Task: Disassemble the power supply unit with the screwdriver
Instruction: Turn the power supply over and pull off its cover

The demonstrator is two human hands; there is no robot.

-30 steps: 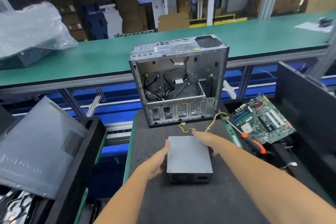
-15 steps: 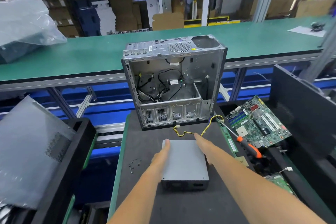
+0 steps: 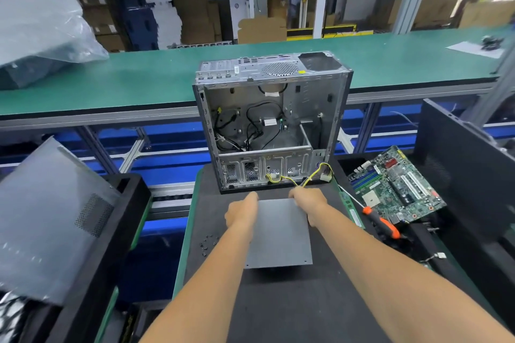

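Power supply unit, flat grey box

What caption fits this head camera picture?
Both hands hold the power supply; screwdriver lies unused nearby.

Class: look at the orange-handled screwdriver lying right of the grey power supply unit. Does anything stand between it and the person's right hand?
Nothing visible does. The right hand grips the power supply unit; only bare mat separates it from the screwdriver.

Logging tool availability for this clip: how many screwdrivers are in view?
1. The orange-handled screwdriver lies untouched at the right edge of the black mat, beside the motherboard. Others may be hidden in the bins.
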